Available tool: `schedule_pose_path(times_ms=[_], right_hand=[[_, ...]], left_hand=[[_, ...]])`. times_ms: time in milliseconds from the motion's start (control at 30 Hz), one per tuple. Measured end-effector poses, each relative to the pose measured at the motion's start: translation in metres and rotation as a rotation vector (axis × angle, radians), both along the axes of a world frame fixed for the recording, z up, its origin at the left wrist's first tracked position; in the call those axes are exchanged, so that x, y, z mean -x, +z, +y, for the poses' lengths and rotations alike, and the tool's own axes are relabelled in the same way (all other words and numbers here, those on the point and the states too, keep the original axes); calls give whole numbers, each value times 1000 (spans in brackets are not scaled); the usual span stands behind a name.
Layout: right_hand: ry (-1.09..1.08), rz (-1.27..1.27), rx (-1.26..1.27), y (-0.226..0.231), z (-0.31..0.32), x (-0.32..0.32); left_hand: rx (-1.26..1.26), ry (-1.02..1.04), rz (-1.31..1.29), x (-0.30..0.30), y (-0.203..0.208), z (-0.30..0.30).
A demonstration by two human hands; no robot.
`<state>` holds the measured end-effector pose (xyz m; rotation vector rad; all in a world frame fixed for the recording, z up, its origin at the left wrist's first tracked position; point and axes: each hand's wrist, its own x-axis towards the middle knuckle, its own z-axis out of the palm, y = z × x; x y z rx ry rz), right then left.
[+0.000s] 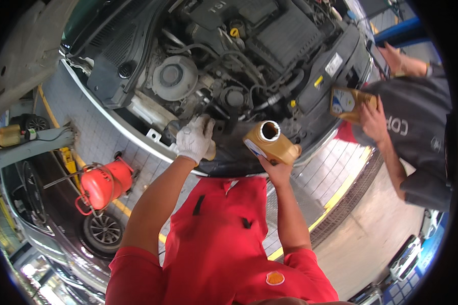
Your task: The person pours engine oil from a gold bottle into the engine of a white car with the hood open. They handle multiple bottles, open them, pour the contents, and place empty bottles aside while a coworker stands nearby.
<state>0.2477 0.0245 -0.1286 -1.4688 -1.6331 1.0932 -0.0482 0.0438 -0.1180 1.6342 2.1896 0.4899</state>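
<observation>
Grey-tiled workshop floor (81,114) spreads around a car whose open engine bay (229,66) fills the upper middle of the view. A dark car (61,223) stands at the left, a co-worker (412,112) in a dark shirt at the right with a gold container (343,103) in one hand, and a red tank (107,181) sits on a wheeled frame between the cars.

Over the front edge of the engine bay, right of centre, is a gold jug (275,146), its uncapped round mouth facing up towards the head. It looks like plastic: fairly stiff, with walls that probably give a little when squeezed. How full it is cannot be told; a full one would be heavy, and any oily film would make it slippery. The moulded handle on its right side seems the surest hold.

The bare right hand (276,172) is closed on the jug's near, lower end, so most of the body and the mouth lie beyond the fingers. The left hand (194,138), in a whitish glove, rests at the bay's front edge, left of the jug and apart from it; whether its curled fingers grip anything cannot be told.
</observation>
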Motion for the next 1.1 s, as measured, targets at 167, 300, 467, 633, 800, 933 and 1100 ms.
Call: schedule_pose_path(times_ms=[167, 300, 467, 633, 800, 933, 1100], right_hand=[[-25, 359, 204, 33, 84, -12], [55, 339, 131, 35, 165, -6], [106, 317, 150, 21, 253, 15], [116, 332, 170, -4, 314, 27], [122, 358, 231, -9, 348, 37], [146, 356, 271, -15, 368, 35], [177, 342, 316, -12, 380, 41]], left_hand=[[12, -68, 175, 2, -59, 48], [36, -83, 189, 8, -61, 51], [112, -108, 186, 15, -59, 59], [214, -85, 134, 18, -64, 63], [255, -80, 116, 19, -62, 67], [251, -80, 94, 21, -60, 68], [262, -87, 94, 22, -64, 66]])
